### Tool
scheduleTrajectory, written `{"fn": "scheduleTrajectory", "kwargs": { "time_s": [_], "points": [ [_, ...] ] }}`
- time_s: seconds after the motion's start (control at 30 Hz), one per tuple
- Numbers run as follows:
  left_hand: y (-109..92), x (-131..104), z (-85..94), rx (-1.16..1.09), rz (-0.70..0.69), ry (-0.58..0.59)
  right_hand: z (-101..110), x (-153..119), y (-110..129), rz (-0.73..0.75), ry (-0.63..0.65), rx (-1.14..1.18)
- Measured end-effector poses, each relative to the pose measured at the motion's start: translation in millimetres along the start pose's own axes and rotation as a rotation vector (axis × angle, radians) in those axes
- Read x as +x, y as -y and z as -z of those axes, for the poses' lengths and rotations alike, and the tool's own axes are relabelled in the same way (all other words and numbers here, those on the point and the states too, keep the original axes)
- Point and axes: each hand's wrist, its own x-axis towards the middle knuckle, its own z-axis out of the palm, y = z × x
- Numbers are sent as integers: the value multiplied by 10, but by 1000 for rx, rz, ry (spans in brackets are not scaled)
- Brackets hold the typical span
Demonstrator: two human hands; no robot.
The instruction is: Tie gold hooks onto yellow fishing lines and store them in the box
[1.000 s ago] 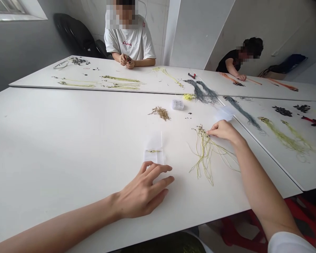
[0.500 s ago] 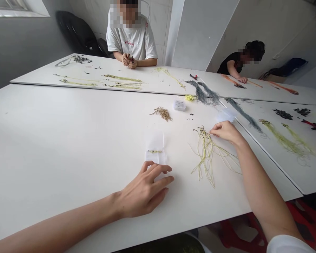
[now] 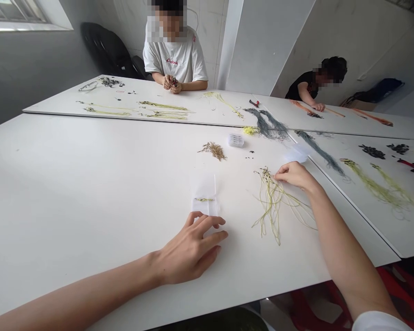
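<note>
My left hand (image 3: 196, 246) lies with its fingers apart at the near edge of a small clear plastic box (image 3: 204, 209) whose lid is folded back. Inside the box is a coiled yellow-green hook rig (image 3: 204, 199). To the right, a loose bundle of yellow-green fishing lines (image 3: 271, 202) with dark hooks at its far end is spread on the white table. My right hand (image 3: 293, 175) is at the hook end of that bundle, thumb and fingertips pinched on a line; the exact grip is too small to see.
Past the box lie a pile of bronze-coloured hooks (image 3: 214, 150), a closed clear box (image 3: 235, 140) and tiny dark pieces (image 3: 250, 155). Grey line bundles (image 3: 267, 122) and a clear lid-like sheet (image 3: 296, 152) are farther right. Two people (image 3: 174, 59) work across the table.
The camera view has shifted slightly, so the table appears a little lower and to the right. Both hands keep nearly the same pose and place.
</note>
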Motion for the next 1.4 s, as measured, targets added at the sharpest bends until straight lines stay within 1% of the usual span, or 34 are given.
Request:
{"fn": "scheduleTrajectory", "kwargs": {
  "time_s": [0.27, 0.5, 0.7, 0.83, 0.9, 1.03, 1.17, 1.4],
  "points": [
    [-10, 7, 39, -5, 13, -5, -23, 72, -31, 33, -120, 44],
    [-10, -1, 44, -14, 14, -8, -81, 86, -33, 79, -129, 102],
    [-23, 6, 60, -27, 31, -27, -101, 134, -42, 115, -177, 138],
    [-30, -3, 69, -50, 32, -30, -102, 146, -47, 141, -156, 167],
    [-35, -9, 74, -58, 38, -25, -91, 136, -33, 150, -159, 184],
    [-38, -14, 77, -65, 47, -12, -56, 103, 13, 156, -206, 209],
    [-18, -17, 73, -55, 57, -4, -33, 74, 48, 159, -213, 235],
    [-13, -38, 67, -56, 56, 1, 39, -7, 167, 184, -236, 384]
  ]
}}
